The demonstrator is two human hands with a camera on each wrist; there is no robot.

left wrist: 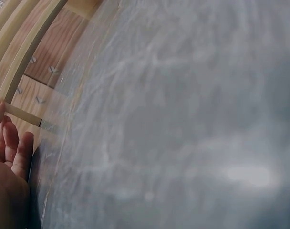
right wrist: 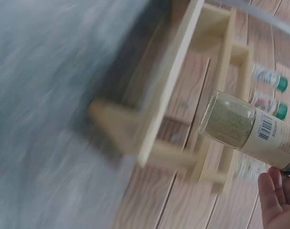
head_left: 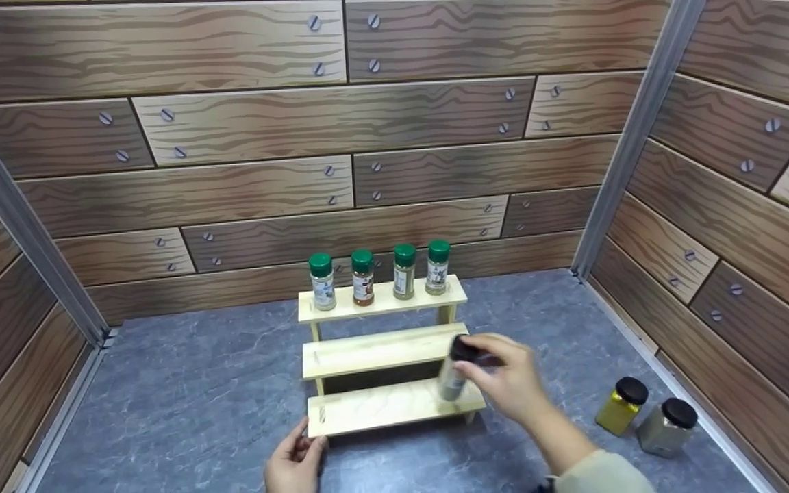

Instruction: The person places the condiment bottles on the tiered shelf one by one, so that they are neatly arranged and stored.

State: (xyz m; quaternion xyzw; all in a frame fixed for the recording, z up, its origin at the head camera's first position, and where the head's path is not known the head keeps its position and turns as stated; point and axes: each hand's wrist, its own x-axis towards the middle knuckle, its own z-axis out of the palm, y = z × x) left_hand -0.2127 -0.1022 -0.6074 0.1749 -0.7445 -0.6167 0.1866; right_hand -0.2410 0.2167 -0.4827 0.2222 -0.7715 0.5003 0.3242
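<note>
Pale and three-tiered, a wooden spice rack (head_left: 394, 409) stands on the grey marbled surface. At the left end of its lowest shelf, my left hand (head_left: 295, 465) grips the corner between thumb and fingers; the left wrist view catches the thumb on the shelf's end. My right hand (head_left: 512, 380) pinches the black cap of a glass spice jar (head_left: 451, 385) over the right end of that shelf. Greenish powder and a barcode label show on this jar (right wrist: 231, 121) in the right wrist view. Motion blur hides whether its base touches the shelf.
Several green-capped spice bottles (head_left: 363, 282) are lined up on the top shelf. To the right, near the side wall, stand a yellow black-capped jar (head_left: 617, 412) and a greyish black-capped jar (head_left: 665, 433). Wood-patterned walls (head_left: 264, 130) enclose the back and sides.
</note>
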